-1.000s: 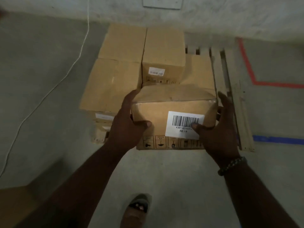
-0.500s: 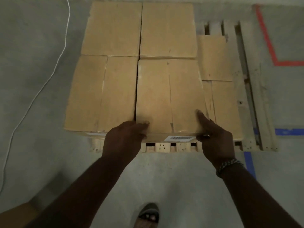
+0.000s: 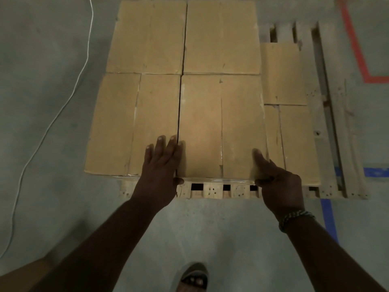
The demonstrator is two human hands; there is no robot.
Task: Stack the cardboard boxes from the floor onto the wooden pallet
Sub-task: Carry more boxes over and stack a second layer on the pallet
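The grey concrete floor carries a white cable on the left and red tape and blue tape on the right. On it sits the wooden pallet, with four cardboard boxes packed edge to edge as its top layer and lower boxes showing along their right side. The near-right box lies flush against the near-left box. The left hand rests flat, fingers straight, on the near-left box along the seam. The right hand, with a braided bracelet on its wrist, grips the near-right box at its front right corner, thumb on top and fingers curled below the edge.
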